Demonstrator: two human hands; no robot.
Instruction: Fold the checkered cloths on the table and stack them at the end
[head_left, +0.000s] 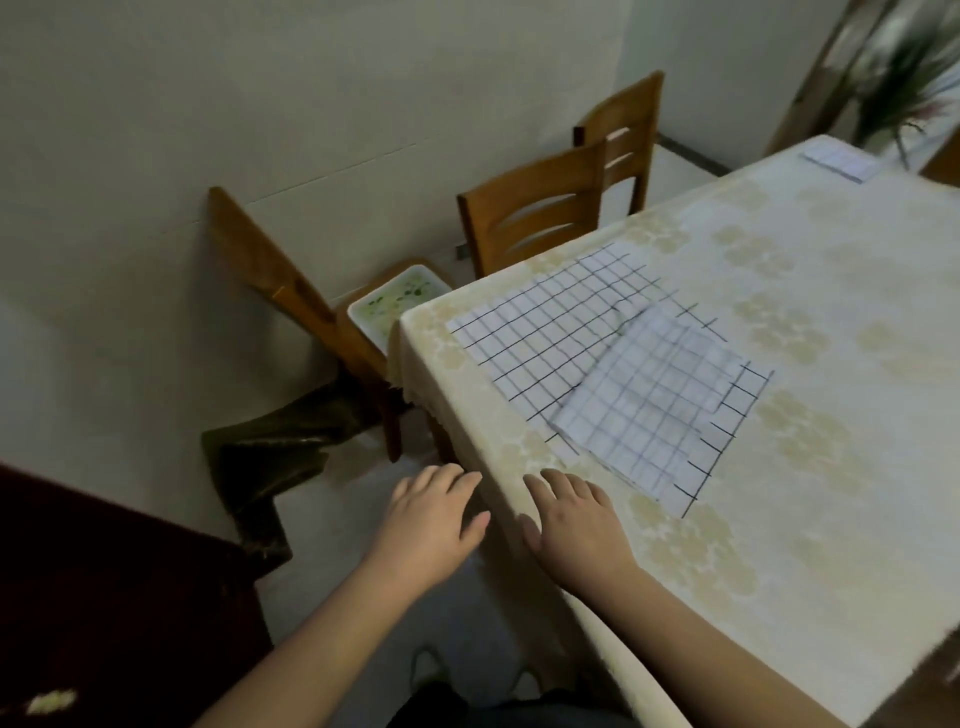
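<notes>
A: Status on your hands?

B: Both are hanging free, nothing in either. Your left hand (434, 525) is hovering off the table's near edge, over the floor, fingers relaxed and spread. Your right hand (576, 525) is sitting palm down at the edge of the table (831, 291), fingers straight, not gripping; whether it's actually touching the tablecloth I can't tell.

A: Cloths?

B: Large checkered cloth (545, 322) is lying flat near the table's left corner, bold dark grid. A smaller checkered cloth (644, 400) with a fainter, finer grid is lying on top of its near-right part, overlapping it. Your right hand is near that pair but apart from it.

A: Anything at the far end?

B: A third checkered piece (844, 158) is sitting at the far edge, well apart from the other two. It's blurring out there; probably a folded cloth, can't confirm.

A: Surroundings?

B: Two wooden chairs (535, 218) are standing along the table's left side, a third one (291, 291) is leaning at the wall. A white tray (395, 301) with green bits is sitting just off the table corner. Dark fabric (270, 452) is lying on the floor below it
</notes>
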